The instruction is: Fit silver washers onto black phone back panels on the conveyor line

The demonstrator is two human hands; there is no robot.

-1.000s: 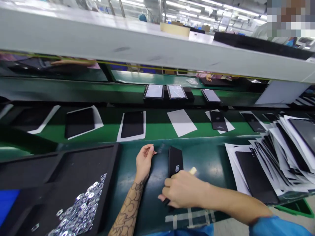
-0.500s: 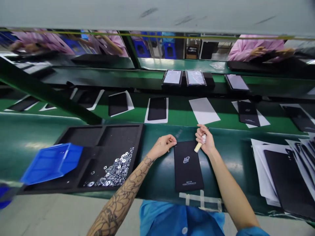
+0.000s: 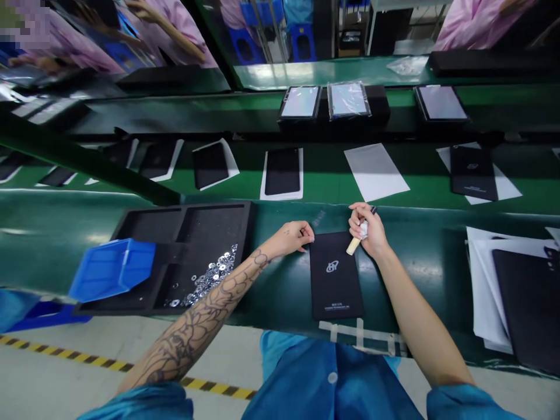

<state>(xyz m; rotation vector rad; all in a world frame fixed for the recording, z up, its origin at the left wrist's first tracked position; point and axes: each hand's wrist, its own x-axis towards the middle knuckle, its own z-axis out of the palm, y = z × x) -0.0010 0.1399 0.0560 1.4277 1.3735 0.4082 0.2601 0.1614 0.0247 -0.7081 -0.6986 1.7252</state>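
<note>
A black back cover (image 3: 336,280) with a white logo lies flat on the green bench in front of me. My left hand (image 3: 298,236) is closed in a pinch at its upper left corner; whatever the fingertips hold is too small to make out. In my right hand (image 3: 368,228), over the cover's upper right corner, is a short stick-like tool (image 3: 353,245) with a cream end pointing down, a white wrapped middle and a dark end. Left of my hands, a black divided tray (image 3: 247,233) holds many small shiny metal rings (image 3: 214,275) in one compartment.
A blue bin (image 3: 114,268) rests on the tray's left part. White sheets and black covers (image 3: 531,303) are stacked at right. Beyond runs a green belt (image 3: 324,181) carrying covers on paper (image 3: 282,171). People in pink sleeves (image 3: 170,35) sit opposite. Tape strips (image 3: 359,333) mark the near edge.
The view has tilted down and shifted, showing more floor and my blue shirt. Both hands stay at the same corners of the cover. Items on the belt at right appear further right.
</note>
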